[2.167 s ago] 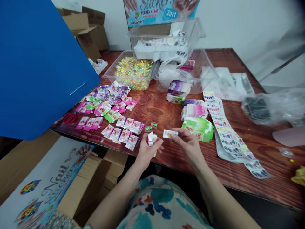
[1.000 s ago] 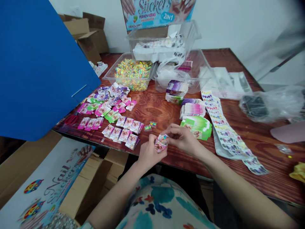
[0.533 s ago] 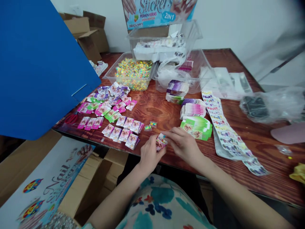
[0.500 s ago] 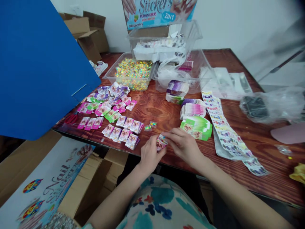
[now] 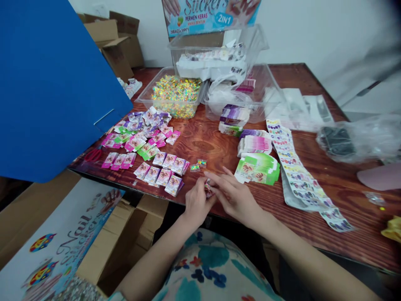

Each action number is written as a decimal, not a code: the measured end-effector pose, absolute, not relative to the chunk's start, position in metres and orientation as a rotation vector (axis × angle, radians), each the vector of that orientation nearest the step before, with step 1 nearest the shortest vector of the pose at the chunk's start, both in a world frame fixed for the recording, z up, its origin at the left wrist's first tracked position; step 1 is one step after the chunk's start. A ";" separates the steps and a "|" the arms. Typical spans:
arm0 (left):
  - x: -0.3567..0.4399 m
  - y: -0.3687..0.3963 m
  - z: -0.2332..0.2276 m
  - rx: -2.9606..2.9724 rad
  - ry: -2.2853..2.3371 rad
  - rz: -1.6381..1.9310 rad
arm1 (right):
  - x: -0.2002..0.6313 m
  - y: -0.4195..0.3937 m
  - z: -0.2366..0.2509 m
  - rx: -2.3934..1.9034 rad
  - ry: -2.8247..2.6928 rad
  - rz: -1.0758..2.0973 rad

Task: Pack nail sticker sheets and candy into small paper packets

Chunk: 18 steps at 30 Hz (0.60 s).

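A small pink-and-white nail sticker box [image 5: 208,190] is gripped near the table's front edge by my left hand [image 5: 197,202], thumb on one side and fingers wrapped round the other. The fingers of my right hand [image 5: 236,193] press on the box's upper end and cover much of it. Just beyond lie two small clear sachets of coloured candy [image 5: 198,165]. Filled boxes [image 5: 163,177] stand in rows left of my hands. Flat green boxes [image 5: 258,169] and pink ones [image 5: 255,144] are stacked to the right.
Behind are a clear tub of candy sachets [image 5: 177,94] and a tub of sticker strips [image 5: 213,62]. A pile of boxes [image 5: 147,129] and red scissors [image 5: 93,155] lie left, beside a blue panel [image 5: 56,92]. A long sticker strip [image 5: 297,175] runs down the right.
My right fingers have moved from beside the box's open top to over it, covering more of it. The bit of candy sachet seen at the top is now hidden.
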State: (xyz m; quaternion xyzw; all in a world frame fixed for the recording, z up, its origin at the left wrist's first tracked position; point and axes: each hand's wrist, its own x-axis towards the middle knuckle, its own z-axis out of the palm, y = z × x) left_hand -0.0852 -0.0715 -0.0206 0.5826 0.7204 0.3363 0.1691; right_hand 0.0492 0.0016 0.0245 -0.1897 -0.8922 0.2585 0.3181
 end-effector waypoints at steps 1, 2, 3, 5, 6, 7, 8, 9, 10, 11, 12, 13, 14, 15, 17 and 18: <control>-0.085 -0.072 -0.020 1.645 2.041 0.962 | 0.049 0.002 0.025 -0.519 -2.341 0.693; -0.085 -0.072 -0.019 1.633 2.035 0.973 | 0.049 0.003 0.026 -0.543 -2.331 0.707; -0.085 -0.071 -0.017 1.617 2.033 0.984 | 0.049 0.004 0.027 -0.564 -2.322 0.723; -0.085 -0.071 -0.014 1.576 2.024 0.998 | 0.050 0.007 0.027 -0.573 -2.316 0.746; -0.084 -0.070 -0.013 1.556 2.014 1.001 | 0.050 0.008 0.026 -0.561 -2.320 0.746; -0.084 -0.070 -0.011 1.539 2.002 1.001 | 0.049 0.008 0.025 -0.540 -2.330 0.742; -0.083 -0.069 -0.011 1.522 1.993 0.995 | 0.049 0.009 0.023 -0.520 -2.338 0.734; -0.083 -0.068 -0.010 1.505 1.992 0.984 | 0.048 0.009 0.021 -0.509 -2.339 0.721; -0.082 -0.067 -0.009 1.489 1.999 0.974 | 0.047 0.009 0.019 -0.510 -2.334 0.705; -0.081 -0.066 -0.009 1.473 2.008 0.969 | 0.045 0.010 0.017 -0.520 -2.324 0.688; -0.081 -0.065 -0.008 1.458 2.014 0.972 | 0.045 0.010 0.016 -0.530 -2.315 0.673; -0.081 -0.064 -0.008 1.439 2.010 0.984 | 0.044 0.011 0.015 -0.537 -2.307 0.661; -0.082 -0.063 -0.007 1.416 1.988 1.007 | 0.044 0.012 0.015 -0.537 -2.298 0.657; -0.082 -0.062 -0.006 1.385 1.939 1.038 | 0.044 0.013 0.016 -0.533 -2.290 0.665; -0.084 -0.060 -0.004 1.291 1.754 1.119 | 0.045 0.017 0.019 -0.532 -2.273 0.711; -0.085 -0.059 -0.003 1.225 1.640 1.161 | 0.046 0.019 0.021 -0.542 -2.261 0.748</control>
